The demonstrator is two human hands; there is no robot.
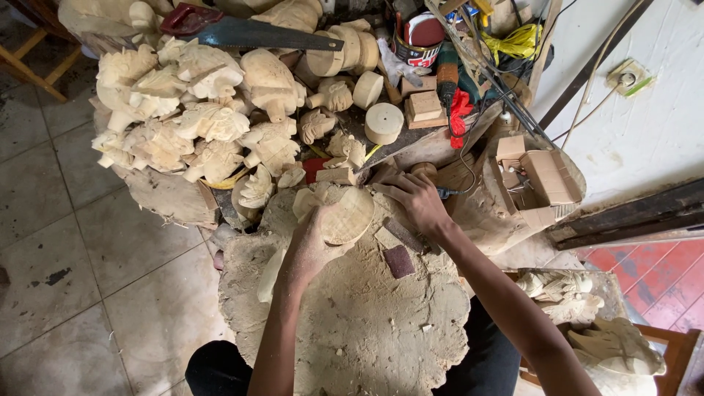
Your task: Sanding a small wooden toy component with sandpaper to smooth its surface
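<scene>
left hand [312, 246] grips carved wooden piece [345, 216] | right hand [414, 198] beside it, grip unclear

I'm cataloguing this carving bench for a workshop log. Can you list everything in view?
wood carvings: many, pale, heaped at upper left
handsaw: one, red handle, lying on the heap
round wood blocks: several, pale, top centre
tin can: one, red and white, top
cardboard boxes: a few, brown, right
sandpaper piece: one, dark red, on stump
stump: one, dusty tan, centre
left hand: holds pale carved piece
right hand: rests beside that piece
</scene>
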